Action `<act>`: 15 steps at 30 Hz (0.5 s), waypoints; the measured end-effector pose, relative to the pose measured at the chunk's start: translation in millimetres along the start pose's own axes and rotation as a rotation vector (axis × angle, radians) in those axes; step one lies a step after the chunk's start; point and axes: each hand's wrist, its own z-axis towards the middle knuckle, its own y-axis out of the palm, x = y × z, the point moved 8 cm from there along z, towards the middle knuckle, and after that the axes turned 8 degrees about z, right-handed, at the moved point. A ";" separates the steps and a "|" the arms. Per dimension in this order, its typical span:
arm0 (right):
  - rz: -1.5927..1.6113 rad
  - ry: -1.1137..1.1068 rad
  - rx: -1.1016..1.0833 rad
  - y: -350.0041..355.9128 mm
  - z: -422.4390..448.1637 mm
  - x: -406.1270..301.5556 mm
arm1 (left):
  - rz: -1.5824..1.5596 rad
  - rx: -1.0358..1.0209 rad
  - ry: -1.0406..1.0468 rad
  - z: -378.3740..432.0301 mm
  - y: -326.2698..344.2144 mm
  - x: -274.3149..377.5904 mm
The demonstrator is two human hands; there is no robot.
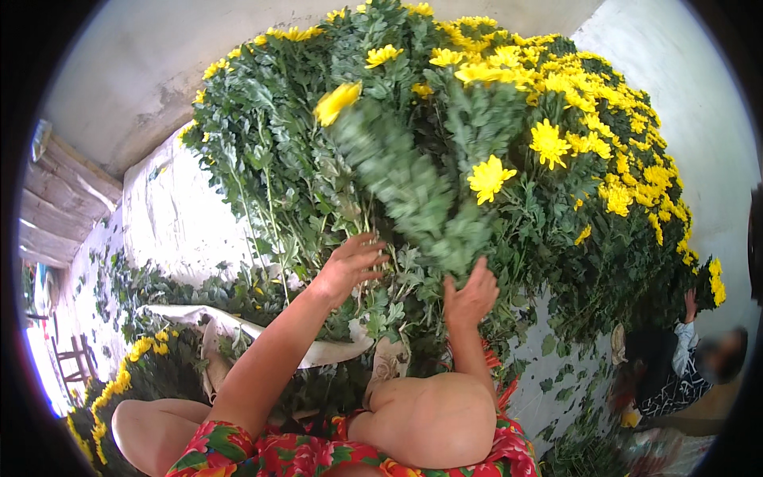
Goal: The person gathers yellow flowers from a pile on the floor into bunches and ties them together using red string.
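A tall heap of yellow chrysanthemums [566,89] with leafy green stems rises before me. My right hand [471,295] is at the lower end of a blurred, leafy chrysanthemum stem [405,173], thumb and fingers around its base; the yellow bloom [337,104] points to the upper left. My left hand [351,268] is beside it with fingers spread, close to the upright stems of the heap. Nothing shows in its palm, though leaves lie behind the fingers. Another open bloom [491,179] stands above my right hand.
More yellow chrysanthemums [110,393] lie at lower left beside a pale cloth [238,325]. Fallen leaves [563,369] litter the floor. At far right sits another person [673,375], one hand near flowers. A wooden stool [76,361] stands at far left, below wooden boards [65,191].
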 end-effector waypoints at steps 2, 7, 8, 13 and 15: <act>-0.098 -0.143 -0.238 17.1 -28.1 -23.4 | -0.096 0.122 -0.008 13.0 -12.1 0.6; 0.027 -0.413 -0.046 -22.9 -38.2 -57.2 | -0.335 0.229 -0.013 12.9 -35.9 -4.0; 0.123 -0.461 -0.029 -26.9 -33.1 -63.9 | -0.371 0.296 -0.015 12.3 -42.8 -12.7; 0.395 -0.425 -0.327 16.7 -10.6 -98.6 | -0.507 0.190 0.062 15.4 -38.3 -24.7; 0.241 -0.496 -0.633 56.5 -30.6 -94.0 | -0.519 0.157 0.110 12.9 -36.0 -17.7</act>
